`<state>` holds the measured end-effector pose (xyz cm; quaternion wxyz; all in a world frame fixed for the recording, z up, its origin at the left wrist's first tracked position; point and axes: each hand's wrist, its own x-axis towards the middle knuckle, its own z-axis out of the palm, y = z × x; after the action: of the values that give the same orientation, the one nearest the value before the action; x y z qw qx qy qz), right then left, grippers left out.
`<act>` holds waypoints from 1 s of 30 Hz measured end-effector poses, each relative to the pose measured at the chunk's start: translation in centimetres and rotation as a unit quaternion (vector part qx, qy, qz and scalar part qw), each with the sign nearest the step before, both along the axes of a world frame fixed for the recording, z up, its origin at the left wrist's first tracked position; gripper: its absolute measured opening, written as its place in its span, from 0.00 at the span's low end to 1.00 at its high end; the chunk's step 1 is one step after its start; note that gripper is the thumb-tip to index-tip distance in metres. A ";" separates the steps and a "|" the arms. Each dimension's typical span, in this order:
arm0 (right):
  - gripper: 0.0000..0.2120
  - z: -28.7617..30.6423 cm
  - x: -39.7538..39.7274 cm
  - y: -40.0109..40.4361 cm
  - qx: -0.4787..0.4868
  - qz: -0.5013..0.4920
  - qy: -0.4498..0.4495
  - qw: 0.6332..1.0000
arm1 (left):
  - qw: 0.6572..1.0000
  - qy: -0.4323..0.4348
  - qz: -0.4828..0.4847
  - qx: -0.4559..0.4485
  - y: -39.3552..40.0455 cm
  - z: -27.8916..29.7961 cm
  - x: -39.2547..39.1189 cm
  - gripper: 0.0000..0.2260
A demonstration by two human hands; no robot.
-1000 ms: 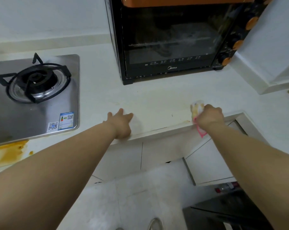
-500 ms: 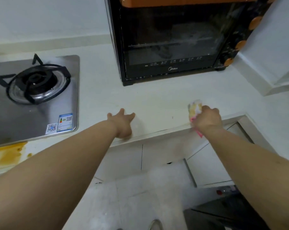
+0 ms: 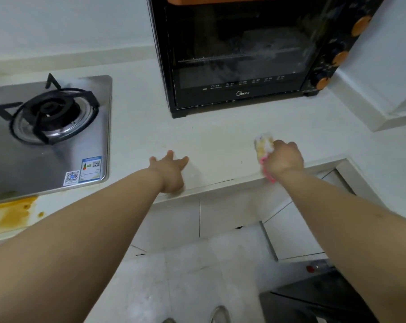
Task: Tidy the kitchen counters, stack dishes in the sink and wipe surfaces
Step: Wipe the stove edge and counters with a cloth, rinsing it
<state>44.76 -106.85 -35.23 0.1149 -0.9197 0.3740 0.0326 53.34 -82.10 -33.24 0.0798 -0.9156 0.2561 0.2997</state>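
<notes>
yellow sponge (image 3: 263, 145) gripped in the right hand (image 3: 284, 159), scrubbing the worktop (image 3: 220, 141) front edge; left hand (image 3: 171, 172) rests flat, fingers spread. wiping step, guessing that orange spill (image 3: 8, 213) by the stove (image 3: 46, 131) needs doing next.

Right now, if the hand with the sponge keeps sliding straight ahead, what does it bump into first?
Probably the black oven. The right hand with the sponge crosses only bare counter first.

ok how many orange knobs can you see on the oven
3, down the right side of the oven: top knob, middle knob, bottom knob. More may sit above the frame's top edge.
</notes>
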 end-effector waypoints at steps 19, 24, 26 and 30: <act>0.20 1.3 -2.3 6.0 -0.062 0.220 0.058 0.972 | 1.000 0.005 0.016 -0.003 -0.2 0.0 -0.3 0.34; 0.23 1.4 -2.2 9.4 -0.043 0.293 0.036 0.954 | 1.000 -0.001 0.007 -0.001 -0.1 0.3 -0.5 0.34; 0.21 1.6 -2.7 7.0 -0.050 0.259 0.036 0.964 | 1.000 0.000 0.004 -0.003 0.0 0.4 -0.5 0.33; 0.19 1.8 -3.9 1.6 -0.098 0.148 0.043 0.983 | 1.000 0.000 0.008 -0.011 0.2 0.3 -0.7 0.32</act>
<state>40.91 -105.28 -33.44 0.0017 -0.9695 0.2396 0.0521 52.62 -81.92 -32.91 0.0667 -0.9184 0.2518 0.2978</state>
